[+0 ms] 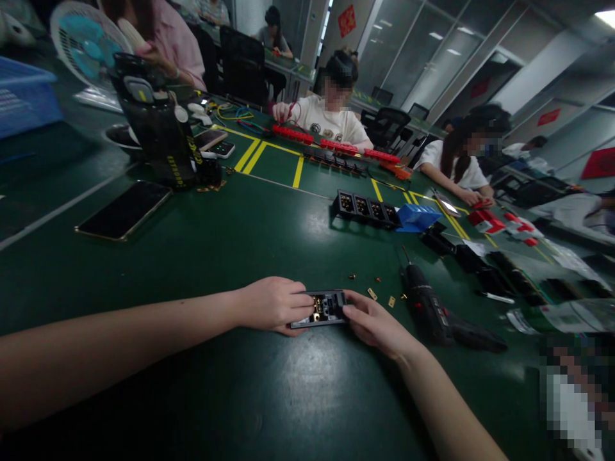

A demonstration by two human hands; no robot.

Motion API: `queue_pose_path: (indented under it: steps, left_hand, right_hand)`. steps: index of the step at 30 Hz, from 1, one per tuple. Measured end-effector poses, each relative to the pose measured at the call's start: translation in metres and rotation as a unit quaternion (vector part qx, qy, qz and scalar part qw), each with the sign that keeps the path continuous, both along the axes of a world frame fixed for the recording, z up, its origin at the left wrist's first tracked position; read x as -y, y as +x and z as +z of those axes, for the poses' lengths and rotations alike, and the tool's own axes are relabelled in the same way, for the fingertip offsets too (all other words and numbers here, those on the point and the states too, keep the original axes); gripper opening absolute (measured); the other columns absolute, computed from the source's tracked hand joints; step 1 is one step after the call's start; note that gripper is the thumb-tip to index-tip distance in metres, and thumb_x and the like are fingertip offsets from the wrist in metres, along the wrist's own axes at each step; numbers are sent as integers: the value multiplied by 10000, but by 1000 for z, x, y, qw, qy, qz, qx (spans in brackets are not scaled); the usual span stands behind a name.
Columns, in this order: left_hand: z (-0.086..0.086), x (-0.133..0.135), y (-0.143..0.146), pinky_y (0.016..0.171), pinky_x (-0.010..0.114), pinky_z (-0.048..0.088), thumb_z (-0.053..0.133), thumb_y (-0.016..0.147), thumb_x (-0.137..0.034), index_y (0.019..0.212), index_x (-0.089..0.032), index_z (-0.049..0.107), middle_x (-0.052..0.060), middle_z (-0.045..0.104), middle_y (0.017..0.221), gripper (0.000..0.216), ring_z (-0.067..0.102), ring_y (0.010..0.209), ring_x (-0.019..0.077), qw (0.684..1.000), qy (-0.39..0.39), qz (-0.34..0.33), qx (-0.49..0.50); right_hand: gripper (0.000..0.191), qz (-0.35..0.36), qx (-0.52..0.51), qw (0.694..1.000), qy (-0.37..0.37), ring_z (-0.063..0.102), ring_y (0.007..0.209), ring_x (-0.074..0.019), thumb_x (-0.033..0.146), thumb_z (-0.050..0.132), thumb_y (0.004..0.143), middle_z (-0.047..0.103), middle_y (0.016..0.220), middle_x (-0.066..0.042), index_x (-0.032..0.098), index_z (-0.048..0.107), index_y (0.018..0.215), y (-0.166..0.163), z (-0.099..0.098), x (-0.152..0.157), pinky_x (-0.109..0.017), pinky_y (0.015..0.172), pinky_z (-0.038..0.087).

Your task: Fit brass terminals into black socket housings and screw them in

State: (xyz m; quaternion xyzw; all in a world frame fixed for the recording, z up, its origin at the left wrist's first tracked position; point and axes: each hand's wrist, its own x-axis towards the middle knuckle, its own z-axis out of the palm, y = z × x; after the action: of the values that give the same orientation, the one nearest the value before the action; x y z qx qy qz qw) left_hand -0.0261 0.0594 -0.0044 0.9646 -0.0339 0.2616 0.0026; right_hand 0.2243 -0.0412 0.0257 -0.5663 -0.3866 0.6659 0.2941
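Observation:
Low over the green table, a black plastic housing (331, 308) with brass contacts inside lies between my two hands. My left hand (276, 305) is closed on its left end, the fingers reaching over the open top. On the right end, the thumb and fingers of my right hand (372, 321) grip the edge. Small brass plates (372, 294) and screws (352, 276) lie just beyond my right hand. A black cordless screwdriver (427, 307) rests on its side farther right, its bit pointing away from me.
A row of black housings (368, 210) stands ahead beside a blue part (418, 218). At left are a phone (123, 210), a big black bottle (156, 125), a fan (89, 45) and a blue basket (26, 96). Several people sit around; a plastic bottle (562, 317) lies right.

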Motion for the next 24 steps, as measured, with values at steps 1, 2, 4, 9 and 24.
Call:
queue_pose_path:
  steps: [1, 2, 4, 9, 24]
  left_hand:
    - [0, 0, 0, 644, 297, 519, 595, 944, -341, 946, -144, 687, 73, 711, 939, 217, 634, 796, 181, 1000, -1, 1, -2]
    - [1, 0, 0, 641, 298, 515, 594, 944, -346, 943, -147, 686, 72, 712, 937, 219, 632, 791, 180, 1000, -1, 2, -3]
    - [1, 0, 0, 643, 301, 510, 601, 941, -355, 936, -150, 685, 75, 712, 929, 222, 632, 793, 181, 1000, -2, 4, -3]
    - [1, 0, -2, 685, 312, 518, 636, 921, -372, 955, -147, 678, 86, 709, 943, 231, 640, 846, 197, 1000, -22, 3, -1]
    - [7, 1, -4, 950, 405, 543, 676, 893, -350, 944, -152, 697, 95, 721, 993, 206, 604, 1162, 288, 998, -61, -20, 20]
  right_hand:
    - [644, -2, -1, 1000, -1, 238, 358, -22, 522, 795, 774, 398, 528, 119, 174, 564, 1265, -1, 0, 0, -163, 323, 143]
    - [651, -3, -2, 1000, -2, 252, 360, -19, 509, 813, 756, 433, 552, 109, 173, 568, 1256, -1, 0, 1, -169, 322, 147]
    - [646, -3, -4, 1000, -1, 279, 364, -14, 499, 818, 752, 530, 635, 79, 181, 565, 1254, -1, -1, 1, -175, 318, 152]
    - [611, 10, -3, 1000, 2, 296, 354, -3, 480, 796, 781, 619, 743, 51, 202, 556, 1269, 3, -6, 1, -166, 314, 168]
    - [578, 18, -20, 1000, 5, 292, 336, -14, 463, 776, 818, 533, 621, 96, 191, 530, 1265, 7, -8, 0, -152, 306, 208]
